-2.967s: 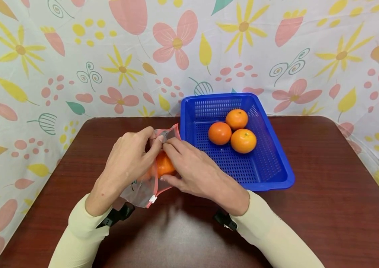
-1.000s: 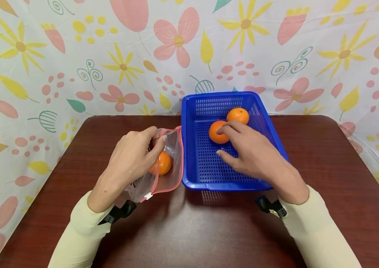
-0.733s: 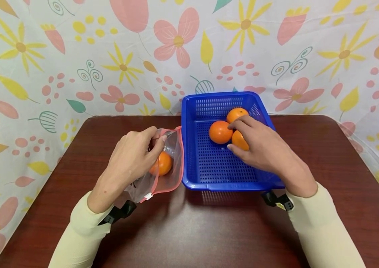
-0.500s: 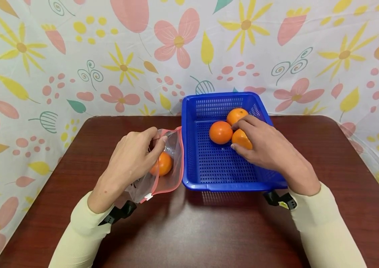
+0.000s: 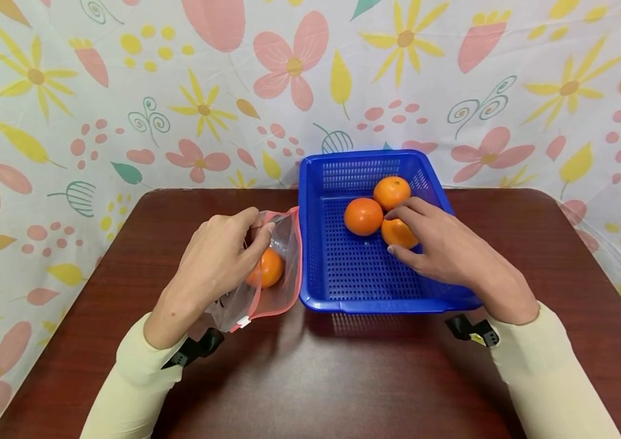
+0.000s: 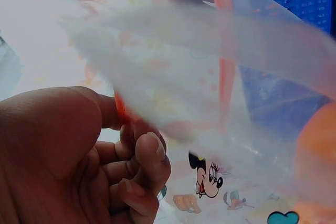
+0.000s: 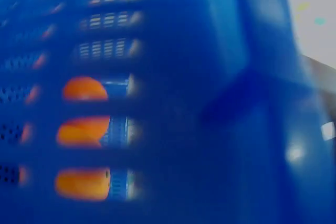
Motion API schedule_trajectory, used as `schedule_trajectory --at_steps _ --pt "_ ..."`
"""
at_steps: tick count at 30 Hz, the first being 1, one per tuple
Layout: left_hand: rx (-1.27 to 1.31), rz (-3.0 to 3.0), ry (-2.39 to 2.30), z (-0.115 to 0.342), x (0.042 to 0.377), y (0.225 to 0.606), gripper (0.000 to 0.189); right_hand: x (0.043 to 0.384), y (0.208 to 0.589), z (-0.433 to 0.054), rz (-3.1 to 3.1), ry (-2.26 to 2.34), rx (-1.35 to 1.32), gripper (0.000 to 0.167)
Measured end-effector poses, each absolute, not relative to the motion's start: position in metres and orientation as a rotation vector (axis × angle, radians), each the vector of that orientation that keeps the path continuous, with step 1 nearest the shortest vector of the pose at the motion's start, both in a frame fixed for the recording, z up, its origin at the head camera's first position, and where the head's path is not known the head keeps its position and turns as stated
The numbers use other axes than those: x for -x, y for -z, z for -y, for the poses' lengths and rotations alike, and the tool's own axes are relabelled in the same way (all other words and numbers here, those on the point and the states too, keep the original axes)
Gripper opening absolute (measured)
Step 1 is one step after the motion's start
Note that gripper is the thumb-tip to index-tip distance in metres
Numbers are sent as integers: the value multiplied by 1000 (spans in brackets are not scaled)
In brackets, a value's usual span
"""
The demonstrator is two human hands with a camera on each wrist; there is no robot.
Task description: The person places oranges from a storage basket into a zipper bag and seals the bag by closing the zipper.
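My left hand (image 5: 217, 250) pinches the edge of a clear zip bag (image 5: 283, 292) with a coral-red rim and a white slider (image 5: 243, 321). The bag's mouth gapes toward the right. Inside it lies an orange (image 5: 269, 268), partly behind my fingers. A cartoon print (image 6: 207, 177) shows on the plastic in the left wrist view. My right hand (image 5: 437, 244) reaches into a blue basket (image 5: 310, 244), its spread thumb and curved fingers over the front orange (image 5: 398, 233). Two more oranges, a redder one (image 5: 363, 216) and one behind (image 5: 391, 192), sit close against it.
The basket stands on a dark brown table (image 5: 310, 378), its left rim right beside the bag. A flower-printed cloth (image 5: 206, 91) hangs behind the table. In the right wrist view the slotted basket wall (image 7: 173, 145) fills most of the picture.
My right hand has left the bag, moved right into the basket, and shifted over the front orange, lately a little back toward me. My left hand has kept its hold on the bag.
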State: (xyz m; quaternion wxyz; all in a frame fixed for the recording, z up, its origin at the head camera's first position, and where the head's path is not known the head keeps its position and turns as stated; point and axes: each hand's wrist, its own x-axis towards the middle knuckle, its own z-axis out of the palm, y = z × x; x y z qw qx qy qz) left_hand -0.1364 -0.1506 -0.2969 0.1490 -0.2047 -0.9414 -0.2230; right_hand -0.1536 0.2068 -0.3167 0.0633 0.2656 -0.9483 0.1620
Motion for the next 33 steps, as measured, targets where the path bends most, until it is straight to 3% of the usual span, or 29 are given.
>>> schedule_trajectory --at_steps 33 --pt "608 2708 635 151 137 296 33 177 350 -233 2851 -400 -831 57"
